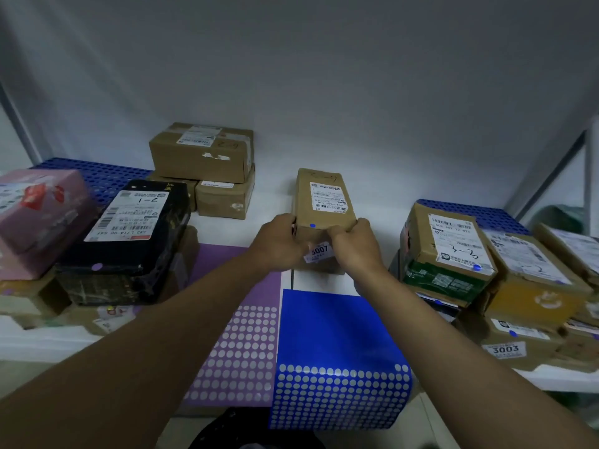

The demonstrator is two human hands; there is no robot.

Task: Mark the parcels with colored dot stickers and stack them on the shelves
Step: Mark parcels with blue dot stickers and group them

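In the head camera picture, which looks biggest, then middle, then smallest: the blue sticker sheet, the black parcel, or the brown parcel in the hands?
1. blue sticker sheet, though it lies nearest the camera, so that is partly nearness.
2. black parcel.
3. brown parcel, held by both hands, farther back.

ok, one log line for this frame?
left hand + right hand: gripping brown parcel | blue dot: applied | numbered label: being pressed on | shelf

The brown cardboard box (324,202) carries a blue dot (312,225) and a white label. One sticker sheet (243,345) is purple, the other sheet (337,345) blue, both patterned with rows of pale circles. A black parcel (129,234) has a purple dot (97,266). The shelf mat (97,173) is blue and perforated.
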